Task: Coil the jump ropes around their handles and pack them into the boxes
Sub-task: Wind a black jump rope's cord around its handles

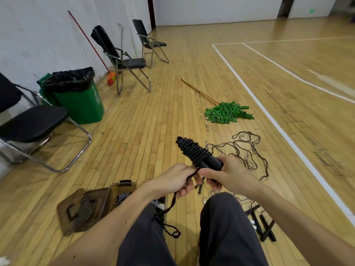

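Note:
My right hand (228,174) grips the lower end of a pair of black jump rope handles (211,162), whose upper part is wound tightly with black rope (194,150). My left hand (177,179) pinches the loose end of that rope, which trails down over my left knee to a small loop (173,234). A brown translucent box (123,194) stands open on the floor by my left leg, with grey rope inside. Its lid (76,210) lies beside it. A tangle of loose ropes (247,152) lies on the floor ahead to the right. More black handles (263,225) lie beside my right leg.
A green mop (228,112) with a wooden stick lies ahead. A green bin (76,95) with a black bag stands at the left by the wall, among three black folding chairs (124,60). A red-handled broom (90,43) leans on the wall. White court lines run at the right.

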